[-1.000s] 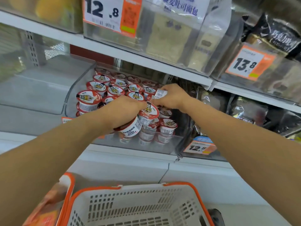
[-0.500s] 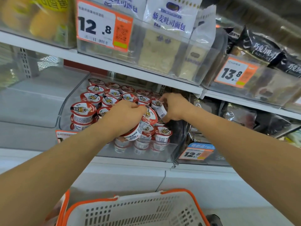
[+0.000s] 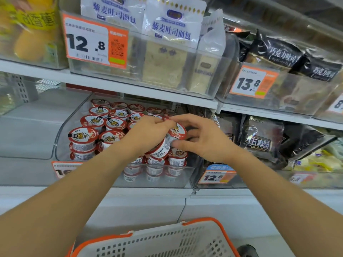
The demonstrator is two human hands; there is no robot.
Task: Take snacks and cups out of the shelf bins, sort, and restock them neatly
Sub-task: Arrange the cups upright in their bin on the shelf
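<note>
A clear shelf bin (image 3: 62, 134) on the middle shelf holds several small white cups with red tiger-print lids (image 3: 83, 135), stacked in layers. My left hand (image 3: 148, 135) reaches into the bin's right half and grips a tilted cup (image 3: 160, 149) from above. Just to its right is another tilted cup (image 3: 177, 131), its lid facing me. My right hand (image 3: 203, 140) curves around that cup, with the index finger over the lid's top edge and the thumb against the side. More cups (image 3: 177, 157) stand below both hands.
A white basket with an orange rim (image 3: 157, 242) sits below my arms. Dark snack packs (image 3: 259, 140) fill the bin to the right. Bread bags (image 3: 167, 58) and black packs (image 3: 278, 52) are on the upper shelf. A clear bin (image 3: 27, 127) stands at left.
My right hand has shifted from the bin's back right toward the front and now curves around the lid-up cup beside my left hand. The view has tilted upward slightly.
</note>
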